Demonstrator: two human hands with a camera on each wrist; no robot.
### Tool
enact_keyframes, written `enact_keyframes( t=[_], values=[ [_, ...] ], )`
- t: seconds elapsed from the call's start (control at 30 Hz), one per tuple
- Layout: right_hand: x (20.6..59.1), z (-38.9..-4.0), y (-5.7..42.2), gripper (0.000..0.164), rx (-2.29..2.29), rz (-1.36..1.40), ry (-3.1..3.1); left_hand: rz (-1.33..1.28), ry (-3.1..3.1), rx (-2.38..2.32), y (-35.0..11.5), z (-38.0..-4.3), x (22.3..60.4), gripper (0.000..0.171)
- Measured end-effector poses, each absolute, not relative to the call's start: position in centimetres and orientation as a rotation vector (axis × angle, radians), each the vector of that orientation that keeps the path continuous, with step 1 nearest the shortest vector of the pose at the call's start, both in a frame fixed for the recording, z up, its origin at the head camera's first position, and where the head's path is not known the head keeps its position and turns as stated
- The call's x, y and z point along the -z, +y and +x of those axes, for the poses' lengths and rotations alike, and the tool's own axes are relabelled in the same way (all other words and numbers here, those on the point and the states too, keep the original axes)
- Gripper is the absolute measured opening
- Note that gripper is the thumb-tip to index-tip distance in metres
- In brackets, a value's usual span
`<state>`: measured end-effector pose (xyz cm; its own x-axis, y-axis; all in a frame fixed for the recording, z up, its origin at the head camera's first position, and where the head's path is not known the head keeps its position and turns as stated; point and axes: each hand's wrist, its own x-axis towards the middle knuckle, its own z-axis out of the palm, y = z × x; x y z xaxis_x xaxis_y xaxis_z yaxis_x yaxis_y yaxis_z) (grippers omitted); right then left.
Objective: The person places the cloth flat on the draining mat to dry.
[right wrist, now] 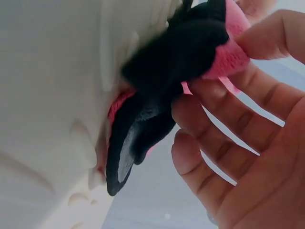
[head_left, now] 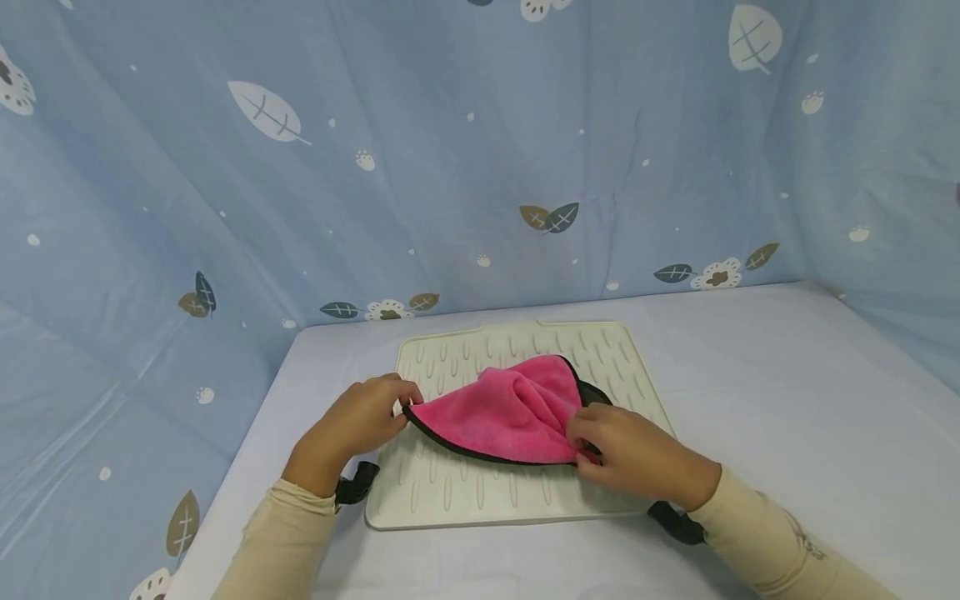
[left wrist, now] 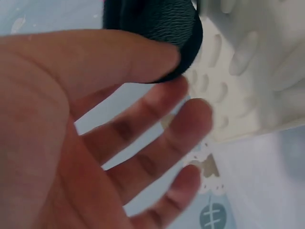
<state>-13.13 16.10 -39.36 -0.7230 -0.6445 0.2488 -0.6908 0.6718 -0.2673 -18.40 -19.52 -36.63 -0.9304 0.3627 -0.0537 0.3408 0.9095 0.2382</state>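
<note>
A pink microfiber cloth [head_left: 498,421] with black edging lies bunched over a cream ridged mat [head_left: 525,508], partly lifted. In the head view, my left hand [head_left: 366,417] pinches the cloth's left corner between thumb and index finger. Up close in the left wrist view, that corner shows a dark grey underside [left wrist: 174,26], and the other fingers spread loosely below it. My right hand [head_left: 633,450] grips the cloth near its lower right edge. The right wrist view has the thumb and fingers pinching a pink fold [right wrist: 231,59], with dark edging hanging beside the mat.
The mat rests on a table with a white cover [head_left: 757,392]. A blue curtain [head_left: 465,167] printed with leaves and flowers stands behind and at both sides. Black wrist straps [head_left: 678,523] are on both forearms, near the mat's front corners.
</note>
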Motion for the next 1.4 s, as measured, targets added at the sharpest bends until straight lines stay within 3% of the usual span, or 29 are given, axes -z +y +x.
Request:
enact_keyframes(
  t=[0.23, 0.57, 1.4],
  values=[
    [39.3, -12.9, 15.9, 0.021, -0.526, 1.184, -2.783, 0.353, 2.829, -0.427, -19.1, -18.1, 36.6, 0.042],
    [39.5, -12.9, 15.9, 0.019, -0.542, 1.300, -2.750, 0.350, 2.861, -0.416, -18.5, -18.4, 37.7, 0.009],
    [39.7, -13.2, 15.7, 0.025, -0.653, 1.186, -2.962, 0.400, 2.918, -0.371, -18.2, -18.4, 38.3, 0.018]
  ],
)
